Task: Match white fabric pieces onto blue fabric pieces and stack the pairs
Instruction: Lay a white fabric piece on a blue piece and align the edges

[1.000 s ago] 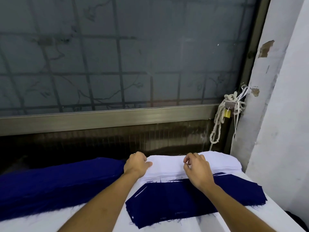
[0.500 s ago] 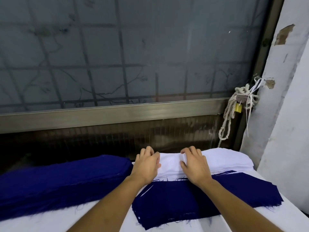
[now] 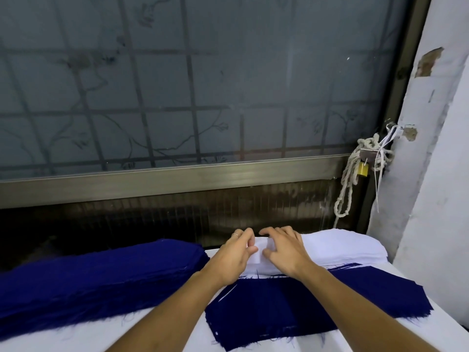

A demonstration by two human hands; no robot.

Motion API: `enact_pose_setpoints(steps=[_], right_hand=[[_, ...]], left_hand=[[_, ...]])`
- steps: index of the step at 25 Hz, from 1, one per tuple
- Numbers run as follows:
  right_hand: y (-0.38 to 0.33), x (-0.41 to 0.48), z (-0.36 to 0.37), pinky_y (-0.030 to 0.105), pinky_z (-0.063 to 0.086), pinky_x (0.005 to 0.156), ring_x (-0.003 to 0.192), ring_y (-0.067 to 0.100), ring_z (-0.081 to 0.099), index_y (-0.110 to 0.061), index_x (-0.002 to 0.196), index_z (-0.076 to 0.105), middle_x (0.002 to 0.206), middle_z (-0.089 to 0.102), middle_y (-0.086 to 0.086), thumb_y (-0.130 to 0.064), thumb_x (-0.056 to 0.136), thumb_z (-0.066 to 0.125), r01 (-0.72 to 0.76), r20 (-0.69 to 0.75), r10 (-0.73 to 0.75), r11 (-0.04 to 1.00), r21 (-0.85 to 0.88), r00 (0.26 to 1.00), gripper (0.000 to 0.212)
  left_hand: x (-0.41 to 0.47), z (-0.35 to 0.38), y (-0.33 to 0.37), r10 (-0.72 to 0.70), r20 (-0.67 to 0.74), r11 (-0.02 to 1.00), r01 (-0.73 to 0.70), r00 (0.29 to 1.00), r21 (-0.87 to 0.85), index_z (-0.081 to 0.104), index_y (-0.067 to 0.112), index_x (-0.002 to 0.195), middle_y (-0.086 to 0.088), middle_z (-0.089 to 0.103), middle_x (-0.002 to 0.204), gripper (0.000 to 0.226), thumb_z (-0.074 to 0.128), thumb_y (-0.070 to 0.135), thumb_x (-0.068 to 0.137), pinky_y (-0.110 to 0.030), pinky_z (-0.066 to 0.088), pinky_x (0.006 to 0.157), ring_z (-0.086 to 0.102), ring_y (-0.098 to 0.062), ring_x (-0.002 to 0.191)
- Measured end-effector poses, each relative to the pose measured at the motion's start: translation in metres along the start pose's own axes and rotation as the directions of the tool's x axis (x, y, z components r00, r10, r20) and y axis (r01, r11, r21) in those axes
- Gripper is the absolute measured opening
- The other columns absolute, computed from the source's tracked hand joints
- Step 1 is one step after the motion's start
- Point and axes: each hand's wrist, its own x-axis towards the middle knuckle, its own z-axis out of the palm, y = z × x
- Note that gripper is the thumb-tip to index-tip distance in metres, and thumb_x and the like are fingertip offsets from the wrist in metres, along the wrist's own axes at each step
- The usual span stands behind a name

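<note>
The thick stack of white cut fabric pieces (image 3: 342, 247) lies at the far right of the white-covered counter (image 3: 152, 334). It is just behind one flat dark blue fabric piece with frayed edges (image 3: 279, 308) and beside a tall pile of dark blue fabric pieces (image 3: 101, 270) on the left. The left hand (image 3: 232, 254) and the right hand (image 3: 285, 250) are close together at the left end of the white stack. Each grip has curled fingers, and the thumb pinches a small raised fold of the top white layer (image 3: 260, 252). I judge the risk is that two or more thin layers come up together because they cling, or that the pull drags the stack out of line. How many layers are pinched I cannot tell. The hands themselves hide what the fingers do at the far edge, and the blue pile is cut off at the left border.
</note>
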Motion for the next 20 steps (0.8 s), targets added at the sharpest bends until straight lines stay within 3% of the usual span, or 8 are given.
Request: enact_pose_setpoints(steps=[2, 5, 7, 11, 15, 20], right_hand=[[-0.004, -0.001, -0.006, 0.034, 0.037, 0.109, 0.124, 0.015, 0.041, -0.042, 0.127, 0.050, 0.130, 0.054, -0.011, -0.034, 0.091, 0.062, -0.028, 0.006, 0.028, 0.998, 0.065, 1.000, 0.039], [-0.012, -0.005, -0.017, 0.035, 0.052, 0.099, 0.112, 0.015, 0.052, -0.039, 0.126, 0.050, 0.114, 0.057, -0.012, -0.031, 0.091, 0.068, -0.010, 0.050, -0.001, 0.976, 0.218, 0.999, 0.040], [-0.021, -0.011, -0.024, 0.033, 0.056, 0.095, 0.105, 0.013, 0.057, -0.036, 0.128, 0.052, 0.110, 0.060, -0.011, -0.026, 0.089, 0.073, 0.001, 0.080, -0.024, 0.962, 0.274, 0.997, 0.045], [-0.030, -0.025, -0.048, 0.033, 0.055, 0.095, 0.104, 0.012, 0.061, -0.031, 0.120, 0.063, 0.112, 0.065, -0.008, -0.032, 0.086, 0.078, -0.040, 0.162, 0.001, 0.971, 0.237, 0.987, 0.038], [-0.038, -0.048, -0.084, 0.036, 0.059, 0.089, 0.094, 0.013, 0.070, -0.025, 0.108, 0.074, 0.101, 0.074, -0.007, -0.043, 0.086, 0.075, -0.084, 0.346, -0.061, 0.918, 0.388, 0.936, 0.029], [-0.059, -0.087, -0.112, 0.028, 0.050, 0.068, 0.078, 0.013, 0.066, -0.016, 0.085, 0.077, 0.083, 0.070, 0.004, -0.040, 0.090, 0.072, -0.032, 0.244, -0.077, 0.910, 0.413, 0.967, 0.025]], left_hand=[[0.001, -0.004, 0.007, -0.074, -0.020, 0.977, 0.068, 0.997, -0.201, 0.042, 0.031, 0.099, 0.008, 0.050, 0.108, 0.015, 0.057, 0.035, 0.102, -0.027, 0.052, 0.074, 0.055, -0.010, 0.085], [0.003, -0.014, 0.017, -0.240, 0.022, 0.841, 0.219, 0.971, -0.495, 0.046, 0.024, 0.122, 0.001, 0.058, 0.118, 0.051, 0.080, 0.037, 0.085, -0.029, 0.053, 0.090, 0.059, -0.012, 0.107], [0.002, -0.020, 0.022, -0.285, 0.058, 0.789, 0.268, 0.957, -0.553, 0.050, 0.021, 0.128, -0.004, 0.064, 0.117, 0.060, 0.085, 0.028, 0.081, -0.033, 0.054, 0.095, 0.063, -0.016, 0.110], [-0.009, -0.042, 0.026, -0.269, -0.090, 0.887, 0.210, 0.959, -0.412, 0.072, 0.022, 0.105, 0.001, 0.072, 0.101, 0.028, 0.085, 0.016, 0.080, -0.036, 0.057, 0.093, 0.067, -0.014, 0.100], [-0.039, -0.075, 0.035, -0.186, -0.071, 0.934, 0.154, 0.980, -0.321, 0.067, 0.031, 0.105, 0.004, 0.073, 0.101, 0.031, 0.082, 0.016, 0.083, -0.036, 0.057, 0.086, 0.068, -0.013, 0.097], [-0.089, -0.114, 0.038, -0.228, -0.143, 0.960, 0.198, 0.963, -0.200, 0.074, 0.024, 0.083, 0.006, 0.073, 0.087, 0.009, 0.083, 0.025, 0.083, -0.029, 0.051, 0.074, 0.066, -0.011, 0.088]])
